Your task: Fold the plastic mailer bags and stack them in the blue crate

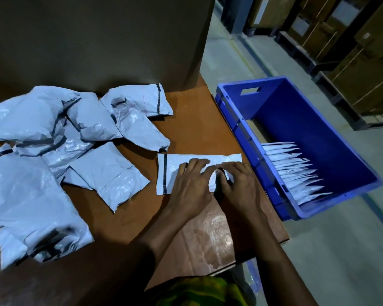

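A white plastic mailer bag with a dark strip at its left end lies flat on the brown table, folded lengthwise. My left hand presses on its middle with straight fingers. My right hand is beside it, the thumb and fingers pinching the bag's near right edge. The blue crate stands right of the table, with a row of several folded mailers along its near left side.
A loose heap of unfolded white mailer bags covers the table's left half. A tall brown cardboard wall rises behind the table. Stacked cartons on pallets stand across the grey floor at the right.
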{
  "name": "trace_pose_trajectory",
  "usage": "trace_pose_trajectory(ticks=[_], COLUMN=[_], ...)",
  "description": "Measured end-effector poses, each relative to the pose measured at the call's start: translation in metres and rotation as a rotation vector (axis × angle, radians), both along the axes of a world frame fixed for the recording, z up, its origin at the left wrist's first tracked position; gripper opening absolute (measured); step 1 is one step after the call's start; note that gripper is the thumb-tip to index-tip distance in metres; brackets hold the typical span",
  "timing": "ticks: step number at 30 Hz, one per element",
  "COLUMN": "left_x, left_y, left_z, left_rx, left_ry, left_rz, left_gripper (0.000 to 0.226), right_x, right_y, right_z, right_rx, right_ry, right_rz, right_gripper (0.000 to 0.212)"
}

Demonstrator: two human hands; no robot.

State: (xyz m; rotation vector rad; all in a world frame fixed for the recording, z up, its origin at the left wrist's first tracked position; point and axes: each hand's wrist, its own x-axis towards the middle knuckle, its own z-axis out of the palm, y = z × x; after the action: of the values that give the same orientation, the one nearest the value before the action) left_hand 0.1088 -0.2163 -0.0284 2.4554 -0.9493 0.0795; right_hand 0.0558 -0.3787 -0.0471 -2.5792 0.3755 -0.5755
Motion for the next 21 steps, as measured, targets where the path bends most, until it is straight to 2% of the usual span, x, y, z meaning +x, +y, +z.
trace_pose_trajectory(ticks=[4,9,14,17,21], left_x=[0.013,0.014,0.020,0.018,0.005], left_y=[-0.001,0.000,0.018,0.037,0.053], left_z=[-0.006,-0.009,-0.009,-0.019,-0.040], left_rx=[0.215,0.300,0.149,0.042,0.025], left_ry=[-0.061,-0.087,-0.088,-0.167,-0.136], left_rz=[0.089,0.107,0.089,0.196,0.218], left_gripper=[0.049,0.053,0.041,0.035,0.047], right_x=[-0.007,0.013,0.014,0.012,0.029], right_y=[0.003,-0.003,0.006,0.006,0.008], right_z=[-0.012,0.002,-0.011,-0.013,0.003], right_rx=[0.004,-0.003,-0.090,-0.099,-0.085], right_ry=[-0.031,0.008,0.025,0.035,0.102], right_rz=[-0.010,0.017,-0.062,-0.056,-0.023], right_gripper=[0.019,0.031,0.032,0.034,0.030])
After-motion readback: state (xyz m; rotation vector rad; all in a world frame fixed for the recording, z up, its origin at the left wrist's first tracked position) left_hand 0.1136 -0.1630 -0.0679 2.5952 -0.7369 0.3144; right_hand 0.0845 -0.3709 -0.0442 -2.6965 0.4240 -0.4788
